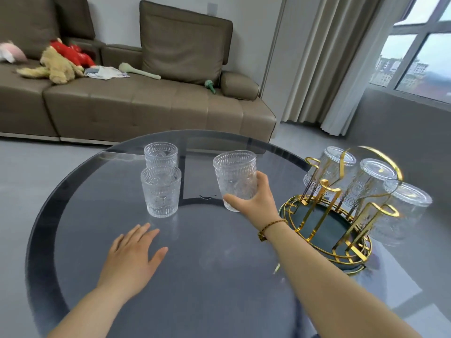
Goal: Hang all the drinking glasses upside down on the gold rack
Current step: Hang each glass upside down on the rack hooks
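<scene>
My right hand (pixel 253 200) grips an upright embossed drinking glass (pixel 235 174) near the middle of the round glass table (pixel 200 276). Two more upright glasses stand to its left, the near glass (pixel 160 191) in front of the far glass (pixel 161 154). At the right stands the gold rack (pixel 327 215) on its dark green round base, with three glasses hung upside down on it: a back one (pixel 329 172), a middle one (pixel 371 184) and a front one (pixel 402 211). My left hand (pixel 133 258) lies flat on the table with fingers spread, holding nothing.
A brown sofa (pixel 146 106) with soft toys (pixel 58 62) and cushions stands beyond the table. Grey curtains (pixel 329 64) and a window (pixel 419 57) are at the back right. The rack sits close to the table's right edge.
</scene>
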A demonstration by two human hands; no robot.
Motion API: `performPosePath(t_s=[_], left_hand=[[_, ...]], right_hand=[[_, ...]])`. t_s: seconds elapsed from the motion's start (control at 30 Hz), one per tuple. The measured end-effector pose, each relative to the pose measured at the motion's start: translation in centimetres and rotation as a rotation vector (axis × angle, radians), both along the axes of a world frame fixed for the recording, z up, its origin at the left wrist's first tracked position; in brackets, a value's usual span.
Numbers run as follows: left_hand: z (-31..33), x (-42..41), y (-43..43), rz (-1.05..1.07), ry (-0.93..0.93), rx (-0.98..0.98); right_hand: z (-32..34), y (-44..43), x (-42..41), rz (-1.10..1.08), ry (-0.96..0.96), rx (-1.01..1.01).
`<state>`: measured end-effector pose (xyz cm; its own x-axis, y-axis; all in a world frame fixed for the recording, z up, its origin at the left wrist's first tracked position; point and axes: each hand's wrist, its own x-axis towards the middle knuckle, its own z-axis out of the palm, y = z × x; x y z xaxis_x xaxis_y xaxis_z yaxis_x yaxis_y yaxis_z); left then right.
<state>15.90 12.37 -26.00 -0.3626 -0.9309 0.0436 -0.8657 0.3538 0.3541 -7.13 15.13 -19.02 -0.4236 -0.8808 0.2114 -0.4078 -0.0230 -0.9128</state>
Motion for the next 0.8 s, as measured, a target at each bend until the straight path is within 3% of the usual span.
performPosePath(t_s=[0.2,0.53,0.8], left_hand=[[1.2,-1.5,0.3,0.012,-0.013,0.001],[2.8,-13.4,4.3,-0.380,0.076,0.012],[2.8,-18.6,4.9,-0.544,0.051,0.063]], right_hand=[[3.3,9.2,-2.2,0.033,0.010,0.012],[9.8,22.4,-7.9,-0.094,0.144,0.059],[13.2,25.6,-13.0,-0.260,0.315,0.094]])
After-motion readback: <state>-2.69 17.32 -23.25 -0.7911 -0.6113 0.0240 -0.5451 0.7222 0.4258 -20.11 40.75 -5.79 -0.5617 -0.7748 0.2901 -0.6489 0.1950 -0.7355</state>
